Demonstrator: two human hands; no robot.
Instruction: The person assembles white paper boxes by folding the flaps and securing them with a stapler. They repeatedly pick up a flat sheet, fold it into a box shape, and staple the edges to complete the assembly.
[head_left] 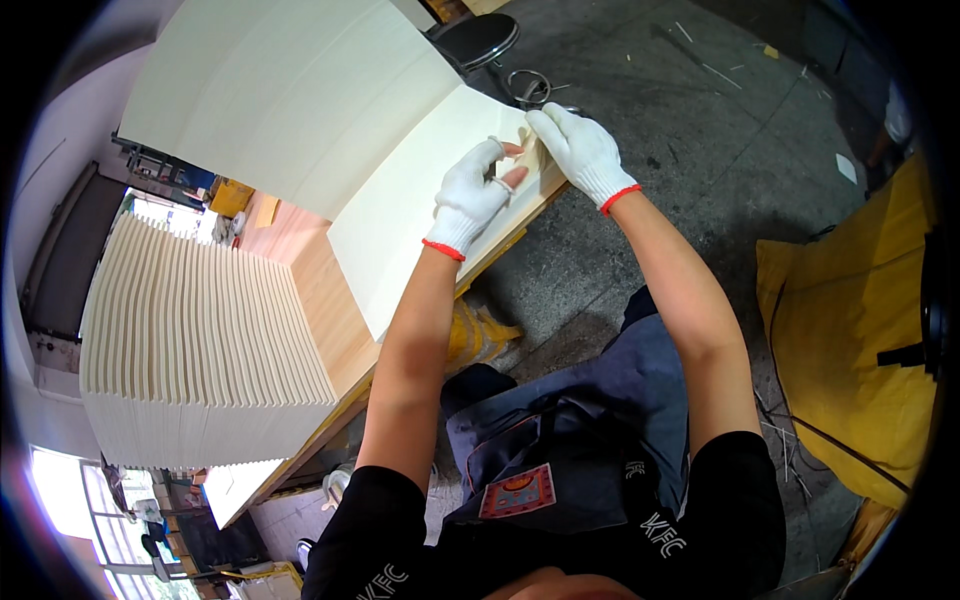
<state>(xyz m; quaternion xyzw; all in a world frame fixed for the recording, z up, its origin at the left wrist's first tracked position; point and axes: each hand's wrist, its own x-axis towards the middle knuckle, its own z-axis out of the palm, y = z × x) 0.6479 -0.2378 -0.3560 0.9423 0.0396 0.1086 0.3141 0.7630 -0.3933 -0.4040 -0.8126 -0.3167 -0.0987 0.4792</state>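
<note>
My left hand (473, 195) wears a white knit glove with a red cuff; the bare tips of its thumb and a finger show. Those tips are apart, with nothing visible between them, just beside a small pale tan piece (536, 152). Also gloved, my right hand (578, 148) has its fingers bent over this tan piece at the board's far right corner. The piece looks thin and folded, but its kind is unclear. Under both hands lies a flat white board (400, 190), and a second large white panel (290, 100) rises from its far long side.
A tall stack of pale boards (210, 340) stands on the wooden table (335, 310) at left. A black round stool (478, 40) is beyond the table. To the right is a large yellow sack (850, 330). Scraps litter the grey floor (700, 120).
</note>
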